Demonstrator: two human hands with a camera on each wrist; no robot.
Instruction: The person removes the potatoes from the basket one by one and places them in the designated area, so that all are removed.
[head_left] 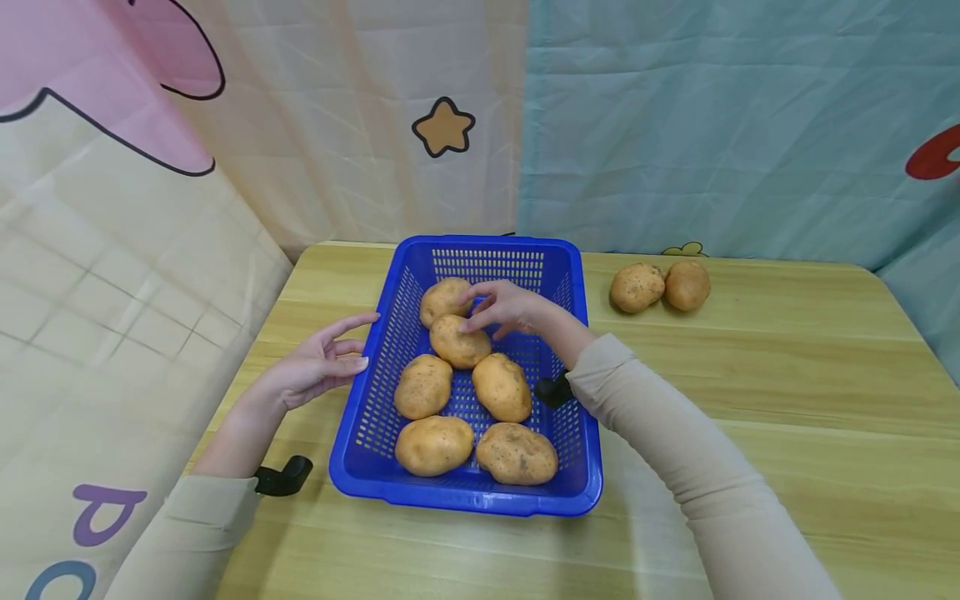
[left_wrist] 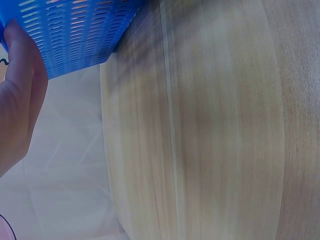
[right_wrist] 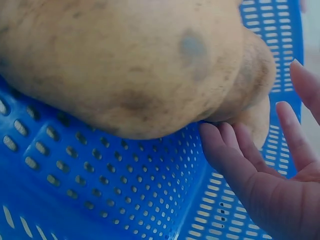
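Note:
A blue plastic basket (head_left: pixel 465 502) with slotted walls holds several potatoes. My left hand (head_left: pixel 318 367) is at its left rim, the tips of the thumb and index finger right at the edge. In the left wrist view, that hand (left_wrist: pixel 17 95) lies along the basket's slotted outer wall (left_wrist: pixel 80 37). Over the far half of the basket, my right hand (head_left: pixel 513 310) reaches in from the right with thumb and fingers spread apart. Its fingertips overlap a middle potato (head_left: pixel 460 343) and the farthest potato (head_left: pixel 442 300). The right wrist view shows this hand (right_wrist: pixel 280 192) beside a large near potato (right_wrist: pixel 125 65).
Two more potatoes, a paler one (head_left: pixel 636 288) and a browner one (head_left: pixel 687 286), sit side by side on the wooden table (head_left: pixel 787 358), right of the basket. A printed curtain (head_left: pixel 337 125) hangs behind the table and along its left side. Both wrists carry black camera mounts.

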